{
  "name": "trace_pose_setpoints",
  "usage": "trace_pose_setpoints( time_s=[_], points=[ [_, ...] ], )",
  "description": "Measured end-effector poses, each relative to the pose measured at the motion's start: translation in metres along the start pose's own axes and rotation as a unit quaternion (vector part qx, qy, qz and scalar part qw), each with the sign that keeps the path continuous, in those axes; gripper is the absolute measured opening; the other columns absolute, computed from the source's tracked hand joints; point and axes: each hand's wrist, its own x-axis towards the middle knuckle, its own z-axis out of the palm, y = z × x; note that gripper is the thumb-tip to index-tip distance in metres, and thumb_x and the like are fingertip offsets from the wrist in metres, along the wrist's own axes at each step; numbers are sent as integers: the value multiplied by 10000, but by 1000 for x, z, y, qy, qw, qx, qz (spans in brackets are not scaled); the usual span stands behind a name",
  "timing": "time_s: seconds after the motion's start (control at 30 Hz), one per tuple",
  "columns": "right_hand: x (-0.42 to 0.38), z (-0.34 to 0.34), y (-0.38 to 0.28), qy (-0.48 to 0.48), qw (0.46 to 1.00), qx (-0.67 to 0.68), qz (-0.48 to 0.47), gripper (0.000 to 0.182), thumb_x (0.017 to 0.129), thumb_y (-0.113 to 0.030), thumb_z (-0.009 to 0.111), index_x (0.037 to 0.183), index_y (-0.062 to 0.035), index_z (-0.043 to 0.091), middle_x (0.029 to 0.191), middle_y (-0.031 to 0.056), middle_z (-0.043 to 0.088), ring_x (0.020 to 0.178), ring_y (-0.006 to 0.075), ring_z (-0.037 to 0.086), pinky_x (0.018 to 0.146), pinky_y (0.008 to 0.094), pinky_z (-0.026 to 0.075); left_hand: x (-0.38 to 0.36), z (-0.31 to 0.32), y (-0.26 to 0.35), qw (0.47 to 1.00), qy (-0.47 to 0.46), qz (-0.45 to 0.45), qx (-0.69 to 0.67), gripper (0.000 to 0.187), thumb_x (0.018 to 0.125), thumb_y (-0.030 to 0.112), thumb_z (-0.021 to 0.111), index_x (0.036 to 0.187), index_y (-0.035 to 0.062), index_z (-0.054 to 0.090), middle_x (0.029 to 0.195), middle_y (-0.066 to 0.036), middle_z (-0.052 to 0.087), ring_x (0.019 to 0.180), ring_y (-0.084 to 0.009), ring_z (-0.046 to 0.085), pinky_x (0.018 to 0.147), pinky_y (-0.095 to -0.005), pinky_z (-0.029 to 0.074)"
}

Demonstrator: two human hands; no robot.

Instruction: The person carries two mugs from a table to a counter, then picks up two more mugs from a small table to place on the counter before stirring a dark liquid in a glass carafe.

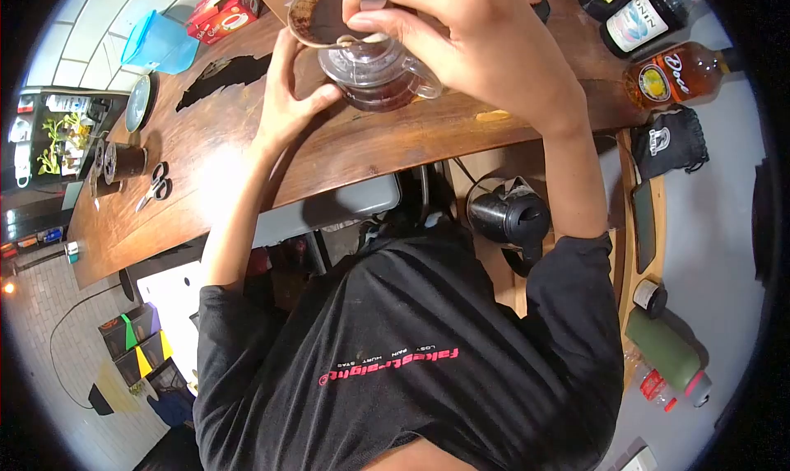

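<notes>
A coffee dripper is steadied over a glass server on the wooden table.

The glass server [380,80] stands near the table [247,150] edge and is braced from the side by the left hand [288,101], its fingers curled against the glass so the vessel cannot slide. The dripper [325,14], lined with a wet filter, is gripped at its rim by the right hand [461,39], fingers closed from above, apparently tilted. Scissors [155,187] and bottles [679,72] lie well apart.
</notes>
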Motion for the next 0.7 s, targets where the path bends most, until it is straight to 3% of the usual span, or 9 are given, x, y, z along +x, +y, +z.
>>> trace_pose_setpoints(
  time_s=[0.1, 0.13, 0.23, 0.3, 0.4, 0.63, 0.7],
  points=[
    [2, -1, -4, 7, 1000, 1, 30, 110, 833, -5, 676, 889, 43, 595, 800, 134, 587, 683, 290, 608, 607, 350, 491, -1, 5, -8, 994, -22, -52, -96, 1135, 680, 496, 849, 1501, -16, 256, 1515, -172, 347, 1414, -294, 321, 1158, -423, 252],
    [7, -4, -8, -33, 996, 0, 82, 118, 831, -18, 688, 889, 39, 604, 833, 131, 612, 697, 280, 621, 612, 345, 498, -1, 4, -14, 995, -18, -48, -85, 1118, 683, 486, 851, 1496, -16, 269, 1511, -170, 349, 1412, -294, 322, 1159, -422, 252],
    [5, -7, -1, 18, 999, 18, 43, 125, 833, -23, 691, 915, 37, 618, 889, 129, 646, 736, 270, 644, 626, 335, 510, -1, 5, -23, 997, -11, -25, -69, 1027, 692, 480, 844, 1445, -18, 353, 1450, -161, 391, 1378, -292, 358, 1144, -420, 268],
    [7, -14, -9, -11, 997, -15, 69, 115, 854, -37, 684, 939, 23, 635, 909, 137, 655, 757, 269, 657, 640, 323, 519, 2, 6, -18, 997, -13, -6, -80, 1006, 702, 529, 819, 1418, -23, 376, 1400, -156, 407, 1349, -294, 374, 1130, -422, 279],
    [15, -16, -9, 2, 995, -60, 74, 80, 856, 8, 677, 933, 6, 655, 859, 82, 674, 709, 162, 623, 615, 258, 475, 9, 10, -25, 996, -11, 7, -86, 1038, 705, 598, 781, 1410, -40, 364, 1379, -173, 396, 1341, -306, 362, 1126, -428, 268],
    [23, -10, 3, -13, 991, -86, 99, 63, 866, -21, 680, 919, -4, 651, 836, 68, 651, 666, 150, 590, 558, 258, 434, 16, 20, -24, 991, -20, 23, -133, 1074, 690, 591, 774, 1425, -58, 336, 1385, -197, 411, 1326, -335, 394, 1105, -450, 308],
    [24, -6, 4, -19, 991, -83, 101, 48, 870, -19, 670, 907, -2, 646, 830, 62, 641, 660, 152, 588, 547, 262, 429, 16, 16, -21, 995, -46, 25, -80, 1026, 698, 571, 770, 1408, -57, 378, 1417, -224, 403, 1341, -365, 387, 1110, -467, 309]
  ],
)
